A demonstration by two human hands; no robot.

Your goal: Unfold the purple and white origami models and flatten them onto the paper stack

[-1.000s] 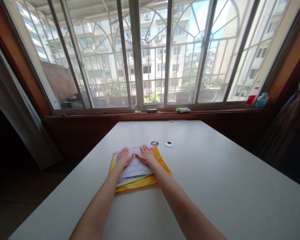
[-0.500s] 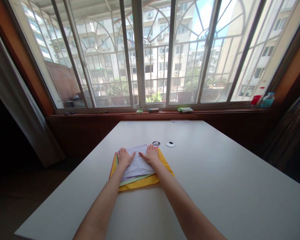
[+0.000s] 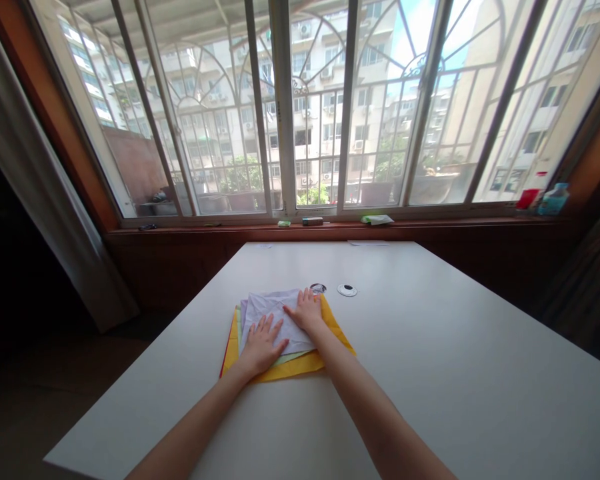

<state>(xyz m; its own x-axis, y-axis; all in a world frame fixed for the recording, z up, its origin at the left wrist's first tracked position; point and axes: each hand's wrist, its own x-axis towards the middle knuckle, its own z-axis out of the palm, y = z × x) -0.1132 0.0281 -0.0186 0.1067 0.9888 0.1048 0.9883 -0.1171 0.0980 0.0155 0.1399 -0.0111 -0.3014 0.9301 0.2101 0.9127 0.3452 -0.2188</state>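
A stack of thin, creased cloth-like sheets lies on the white table [image 3: 430, 360]. On top is a pale lavender sheet [image 3: 273, 305], with light green and yellow layers [image 3: 300, 365] showing past its edges and a thin red edge at the left. My left hand [image 3: 263, 345] lies flat with fingers spread on the near-left part of the top sheet. Fingers apart, my right hand [image 3: 306, 311] presses on its far-right corner. Whether the sheets are fabric or paper I cannot tell for sure.
Two round cable holes sit just beyond the stack, one open [image 3: 319, 289] and one with a white cover [image 3: 347, 290]. Flat white paper [image 3: 369, 243] lies at the far table edge. The window sill holds a green-white packet [image 3: 377, 219], a small box [image 3: 313, 221] and bottles [image 3: 553, 200].
My left hand has slid from the far-left corner of the top sheet toward me, onto its near-left part. The right hand stays on the far-right corner. The view has shifted slightly.
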